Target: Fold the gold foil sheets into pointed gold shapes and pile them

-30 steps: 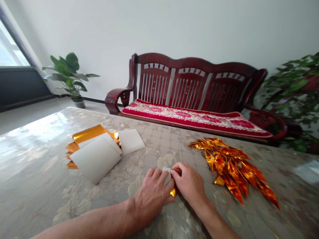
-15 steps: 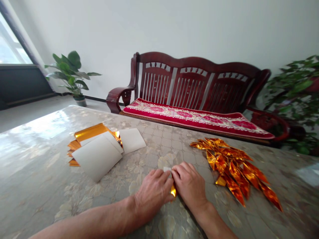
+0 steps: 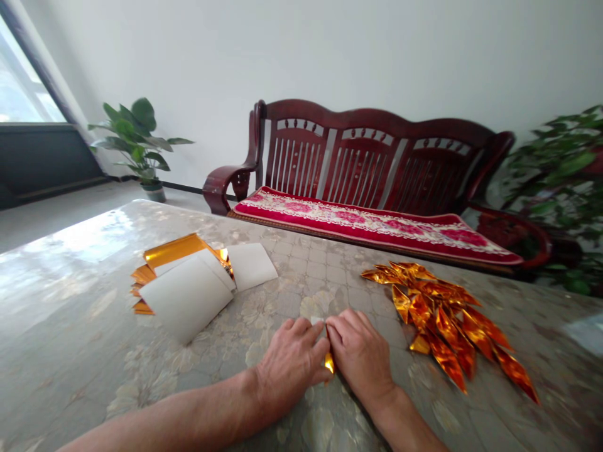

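Observation:
Between my two hands lies a small piece of gold foil paper (image 3: 329, 362), white on its other side, mostly covered by fingers. My left hand (image 3: 293, 353) presses it on the table with curled fingers, holding its left side. My right hand (image 3: 358, 349) has its fingers closed at the paper's right edge, pinching it. To the right rests a pile of folded gold foil pieces (image 3: 443, 320) with pointed ends. On the left is a loose stack of foil paper sheets (image 3: 188, 298), several of them white side up.
The patterned table (image 3: 264, 314) carries everything. Behind it stands a dark red wooden bench (image 3: 362, 150) with a red floral cushion (image 3: 351, 216). A potted plant (image 3: 136, 144) is at the left, leafy foliage (image 3: 560, 182) at the right. Clear plastic (image 3: 586, 333) lies near the right edge.
My right hand has rolled forward and its fingers have closed in over the foil paper's edge. Less of the paper's white side shows. The left hand stays nearly still.

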{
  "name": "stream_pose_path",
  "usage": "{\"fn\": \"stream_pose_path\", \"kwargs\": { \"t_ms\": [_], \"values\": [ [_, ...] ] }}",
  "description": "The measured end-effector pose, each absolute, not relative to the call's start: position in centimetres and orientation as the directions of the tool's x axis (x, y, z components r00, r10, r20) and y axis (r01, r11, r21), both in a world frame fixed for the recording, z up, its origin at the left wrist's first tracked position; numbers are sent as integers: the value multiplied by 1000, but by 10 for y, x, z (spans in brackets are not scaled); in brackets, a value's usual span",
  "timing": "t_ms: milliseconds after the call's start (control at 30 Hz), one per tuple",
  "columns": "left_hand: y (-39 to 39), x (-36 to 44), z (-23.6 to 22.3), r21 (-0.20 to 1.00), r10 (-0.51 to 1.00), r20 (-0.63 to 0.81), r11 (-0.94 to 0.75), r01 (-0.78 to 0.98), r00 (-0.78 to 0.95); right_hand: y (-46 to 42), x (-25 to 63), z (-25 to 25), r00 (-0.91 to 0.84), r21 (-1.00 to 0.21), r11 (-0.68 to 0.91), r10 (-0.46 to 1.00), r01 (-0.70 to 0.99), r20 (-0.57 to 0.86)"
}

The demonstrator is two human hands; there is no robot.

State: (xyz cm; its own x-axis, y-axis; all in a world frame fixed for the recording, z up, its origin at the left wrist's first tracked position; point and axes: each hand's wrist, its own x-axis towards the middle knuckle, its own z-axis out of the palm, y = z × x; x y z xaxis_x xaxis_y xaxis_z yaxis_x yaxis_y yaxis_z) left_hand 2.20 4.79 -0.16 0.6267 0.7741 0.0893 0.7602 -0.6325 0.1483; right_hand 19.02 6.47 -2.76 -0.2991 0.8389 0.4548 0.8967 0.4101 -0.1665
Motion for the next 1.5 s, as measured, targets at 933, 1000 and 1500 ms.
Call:
{"fn": "stream_pose_path", "kwargs": {
  "t_ms": [933, 1000, 1500],
  "values": [
    [50, 21, -8, 125, 787, 149, -615, 778, 599, 61, 189, -26, -327, -164, 442, 824, 882, 462],
    [49, 21, -8, 119, 787, 147, -616, 779, 600, 61, 189, -26, -330, -159, 443, 823, 882, 462],
    [52, 22, -5, 153, 793, 115, -609, 778, 599, 59, 188, -25, -370, -90, 448, 822, 889, 433]
  ]
}}
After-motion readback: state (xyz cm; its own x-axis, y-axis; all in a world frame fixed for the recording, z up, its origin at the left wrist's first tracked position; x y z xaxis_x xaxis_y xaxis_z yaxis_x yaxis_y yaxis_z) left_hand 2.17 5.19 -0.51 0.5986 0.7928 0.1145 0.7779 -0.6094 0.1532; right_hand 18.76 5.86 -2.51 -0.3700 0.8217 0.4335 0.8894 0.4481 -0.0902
